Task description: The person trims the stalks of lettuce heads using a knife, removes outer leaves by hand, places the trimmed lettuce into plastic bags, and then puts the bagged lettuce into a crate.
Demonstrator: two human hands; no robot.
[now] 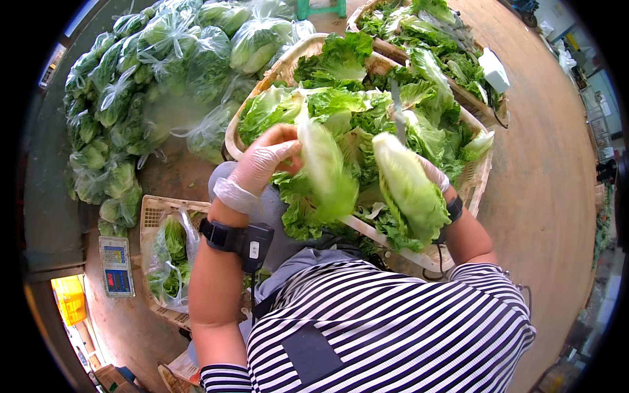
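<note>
I can read no word or number for certain from here. Well to the left of my left hand [261, 164], and lower than it, the digital scale [117, 265] has small printed blocks on its face and a blue panel [118, 281] with a red patch, all too small to make out. Just below that same hand, the black strapped-on device [257, 247] bears a white label [254, 249], its dark marks too tiny to read.
</note>
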